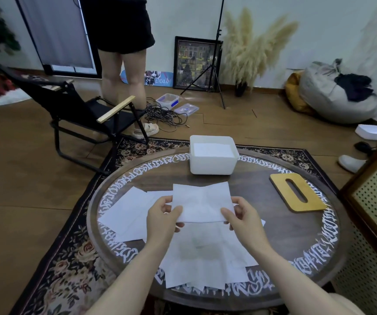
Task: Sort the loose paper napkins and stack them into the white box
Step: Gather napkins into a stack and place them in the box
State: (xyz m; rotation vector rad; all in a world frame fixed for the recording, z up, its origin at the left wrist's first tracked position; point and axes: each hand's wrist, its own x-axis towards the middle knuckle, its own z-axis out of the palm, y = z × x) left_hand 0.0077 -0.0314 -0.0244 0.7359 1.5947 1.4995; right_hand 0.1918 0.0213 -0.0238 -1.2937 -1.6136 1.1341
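Note:
A white paper napkin is held flat above the round table. My left hand pinches its left edge and my right hand pinches its right edge. Under my hands several loose white napkins lie spread over the tabletop, and more lie to the left. The white box stands at the far side of the table, with napkins stacked flat inside it.
The round dark table has white script along its rim. A wooden lid with a slot lies at the right. A black folding chair and a standing person are beyond the table at left.

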